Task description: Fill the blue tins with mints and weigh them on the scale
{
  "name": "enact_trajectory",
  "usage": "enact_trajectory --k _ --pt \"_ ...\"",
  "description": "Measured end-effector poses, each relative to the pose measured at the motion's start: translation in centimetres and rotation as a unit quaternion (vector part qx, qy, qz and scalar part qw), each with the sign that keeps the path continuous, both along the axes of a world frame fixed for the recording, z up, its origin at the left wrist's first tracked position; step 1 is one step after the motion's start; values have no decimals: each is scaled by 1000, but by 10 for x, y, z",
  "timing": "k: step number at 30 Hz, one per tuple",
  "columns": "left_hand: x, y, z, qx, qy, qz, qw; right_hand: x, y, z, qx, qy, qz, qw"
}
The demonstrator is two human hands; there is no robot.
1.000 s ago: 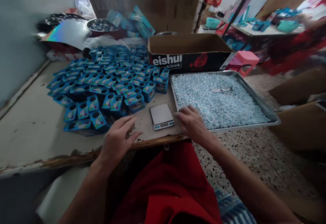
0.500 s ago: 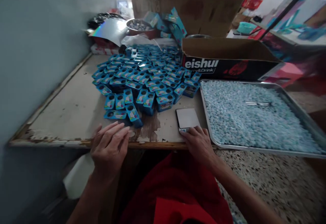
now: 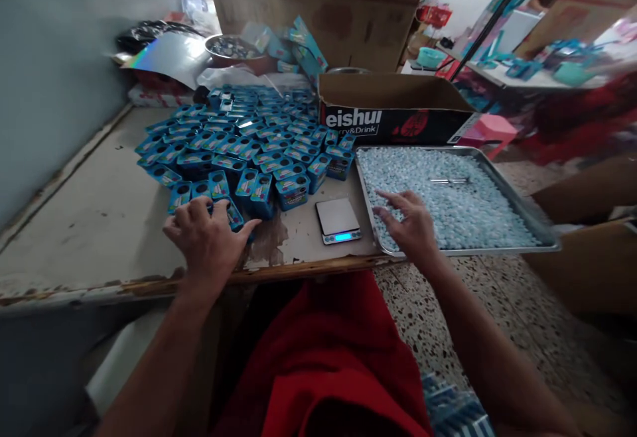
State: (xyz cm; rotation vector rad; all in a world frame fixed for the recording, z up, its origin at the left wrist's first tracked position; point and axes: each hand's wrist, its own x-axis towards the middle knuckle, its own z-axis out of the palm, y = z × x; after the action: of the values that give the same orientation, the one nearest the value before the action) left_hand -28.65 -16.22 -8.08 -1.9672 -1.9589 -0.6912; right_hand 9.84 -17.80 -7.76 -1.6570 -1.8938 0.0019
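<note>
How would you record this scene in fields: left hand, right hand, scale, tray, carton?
Left hand: at the nearest blue boxes; contact unclear
Right hand: open, over the near left part of the tray
Scale: on the table, display lit blue
Tray: holds many pale blue pieces
Carton: open-topped, behind the tray

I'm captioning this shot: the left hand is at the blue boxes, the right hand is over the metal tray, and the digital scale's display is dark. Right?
Not quite: the head view shows the digital scale with its display lit blue. The rest stands: left hand at the blue boxes, right hand over the metal tray.
</note>
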Motion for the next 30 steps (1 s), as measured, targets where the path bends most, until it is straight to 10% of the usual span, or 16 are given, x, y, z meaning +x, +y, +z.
enact_trajectory --k 5,13,19,26,30 --pt "-1 4 -10 27 -22 -18 999 62 7 -4 -119 -235 -81 961" --pt "11 -9 -16 39 10 -59 997 75 55 1 -202 -256 -48 944" --pt "9 -13 -9 37 63 -105 992 133 81 13 -306 137 -51 941" --pt "26 -1 22 68 -19 -188 980 158 65 15 -283 583 -30 761" --pt "56 13 43 38 -119 -249 960 152 58 14 -266 478 -30 836"
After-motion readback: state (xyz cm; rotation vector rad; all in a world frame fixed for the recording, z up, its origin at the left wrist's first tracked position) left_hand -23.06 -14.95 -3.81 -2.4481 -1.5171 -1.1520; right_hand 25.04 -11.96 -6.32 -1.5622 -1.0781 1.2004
